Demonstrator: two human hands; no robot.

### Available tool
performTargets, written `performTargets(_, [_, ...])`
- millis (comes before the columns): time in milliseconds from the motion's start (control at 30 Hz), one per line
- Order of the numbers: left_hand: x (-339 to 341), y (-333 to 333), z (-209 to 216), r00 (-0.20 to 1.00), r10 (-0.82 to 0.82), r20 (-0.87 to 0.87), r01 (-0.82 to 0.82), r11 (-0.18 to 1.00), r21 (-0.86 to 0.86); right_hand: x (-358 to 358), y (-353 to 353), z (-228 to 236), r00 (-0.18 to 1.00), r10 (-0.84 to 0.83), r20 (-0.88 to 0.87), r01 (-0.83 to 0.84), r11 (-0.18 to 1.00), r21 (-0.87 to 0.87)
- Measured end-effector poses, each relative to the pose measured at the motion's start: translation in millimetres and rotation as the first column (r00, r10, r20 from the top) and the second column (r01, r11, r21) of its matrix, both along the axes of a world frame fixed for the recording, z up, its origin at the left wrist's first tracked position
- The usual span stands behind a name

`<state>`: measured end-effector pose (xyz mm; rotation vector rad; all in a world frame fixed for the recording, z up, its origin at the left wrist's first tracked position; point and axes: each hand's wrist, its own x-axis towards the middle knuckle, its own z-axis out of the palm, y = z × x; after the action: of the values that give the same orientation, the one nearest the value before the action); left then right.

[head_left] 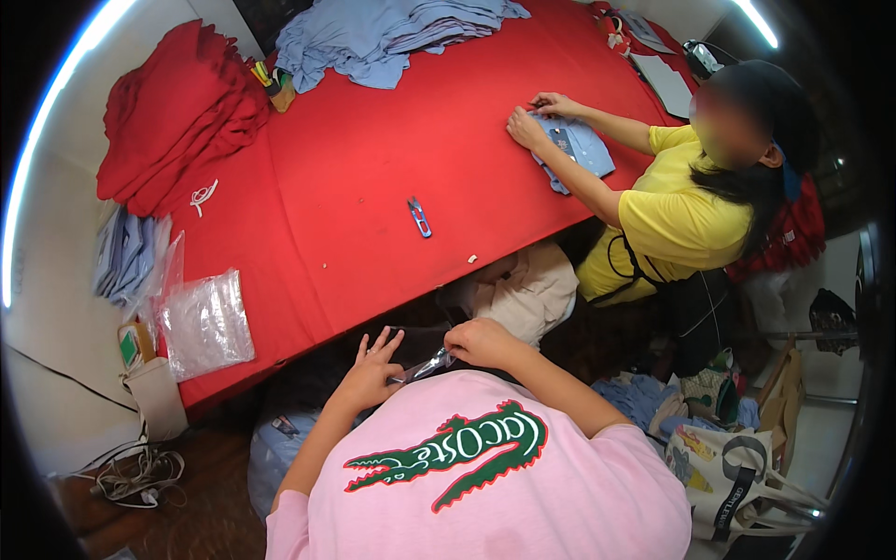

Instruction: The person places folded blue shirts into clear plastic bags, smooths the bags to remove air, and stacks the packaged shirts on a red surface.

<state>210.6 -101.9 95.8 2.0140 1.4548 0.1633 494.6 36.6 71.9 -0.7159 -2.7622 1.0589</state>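
Observation:
Close to my body, just below the table's near edge, I have a shiny clear plastic bag [428,363] stretched between both hands. My right hand [487,343] is closed on its right end, fingers curled in. At the other end, my left hand [371,371] pinches the plastic low down, while its other fingers stick out apart. Most of the bag is hidden by my pink shirt and the dark space under the table. A pair of blue thread snips [419,217] lies on the red-covered table [373,159] beyond my hands.
Across the right corner, a person in yellow [681,210] handles a folded blue shirt [581,149]. Red garments [177,121] and blue garments [392,37] are piled at the back. Clear plastic bags [207,322] lie at the left edge. Cables [140,476] coil on the floor.

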Motion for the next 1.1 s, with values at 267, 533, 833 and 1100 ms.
performTargets(267, [-7, -9, -20, 0.979, 0.188, -0.08, -0.187, 0.982, 0.02, -6, -9, -7, 0.999, 0.031, -0.034, -0.032, 0.999, -0.024])
performTargets(533, [-8, -17, -32, 0.98, 0.189, -0.065, -0.193, 0.98, -0.046, -11, -7, -10, 0.998, 0.049, -0.038, -0.048, 0.999, 0.011])
performTargets(833, [-9, -11, -22, 0.984, 0.177, -0.001, -0.176, 0.982, -0.062, -5, -9, -6, 0.999, -0.033, 0.027, 0.035, 0.995, -0.094])
performTargets(1100, [-11, 7, -22, 0.974, 0.217, 0.064, -0.211, 0.973, -0.095, -4, -11, -9, 0.993, -0.115, -0.019, 0.112, 0.985, -0.129])
